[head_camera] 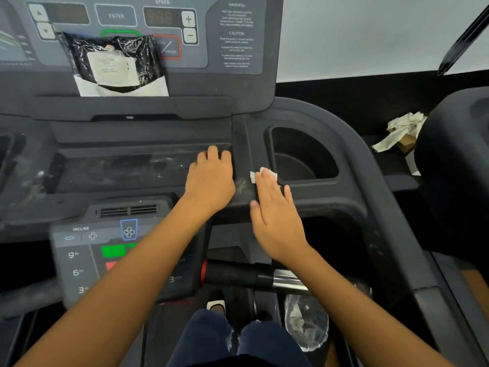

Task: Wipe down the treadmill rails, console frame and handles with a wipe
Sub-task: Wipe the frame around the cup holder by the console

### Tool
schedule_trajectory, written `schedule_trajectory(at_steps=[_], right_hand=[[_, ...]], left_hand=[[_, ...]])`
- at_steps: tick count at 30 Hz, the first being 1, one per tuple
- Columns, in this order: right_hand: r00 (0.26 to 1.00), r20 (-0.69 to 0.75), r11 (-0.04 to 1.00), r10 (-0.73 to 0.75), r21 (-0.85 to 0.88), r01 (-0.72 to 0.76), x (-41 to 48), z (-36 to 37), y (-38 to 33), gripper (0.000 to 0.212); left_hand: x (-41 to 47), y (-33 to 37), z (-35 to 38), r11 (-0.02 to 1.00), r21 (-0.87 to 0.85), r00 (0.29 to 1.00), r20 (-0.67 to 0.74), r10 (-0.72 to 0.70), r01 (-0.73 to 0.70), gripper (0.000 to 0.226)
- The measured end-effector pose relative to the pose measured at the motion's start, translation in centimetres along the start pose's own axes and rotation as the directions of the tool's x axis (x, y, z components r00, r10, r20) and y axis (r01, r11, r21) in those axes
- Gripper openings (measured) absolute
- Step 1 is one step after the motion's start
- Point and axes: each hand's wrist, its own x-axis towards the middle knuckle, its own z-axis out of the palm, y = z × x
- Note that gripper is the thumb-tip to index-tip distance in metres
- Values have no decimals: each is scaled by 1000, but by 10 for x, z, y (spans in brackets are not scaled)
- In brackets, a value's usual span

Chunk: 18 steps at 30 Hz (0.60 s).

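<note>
My right hand (275, 215) lies flat with fingers together on a small white wipe (260, 174), pressing it onto the dark console frame (312, 205) just left of the cup holder (301, 154). Only the wipe's far edge shows past my fingertips. My left hand (210, 178) rests beside it, fingers curled over the edge of the dusty centre tray (127, 168), holding nothing. A black and chrome handle (254, 278) runs below my right wrist.
A black wipe packet (111, 62) leans on the upper display panel. The incline keypad (105, 255) sits low left. Crumpled used wipes (402, 131) lie on the ledge at right. A clear plastic bag (307, 321) hangs below the handle.
</note>
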Motion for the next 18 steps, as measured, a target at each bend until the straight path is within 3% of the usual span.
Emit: schedule_trajectory(at_steps=[4,8,14,18], right_hand=[[998,52,973,45,-227,-32,26,1,-1,66],[998,32,971,61,-234,-52,53,2,-2,61],[996,57,976,-63,-205,74,-15,4,7,70],[996,53,962,-78,-257,89,21,-1,0,68]], left_hand=[[1,12,0,999,2,998,36,-46,46,40],[1,16,3,996,-6,996,23,-88,88,43],[-1,25,7,981,-112,987,2,-161,160,43],[-1,30,12,964,-183,979,-34,-202,193,44]])
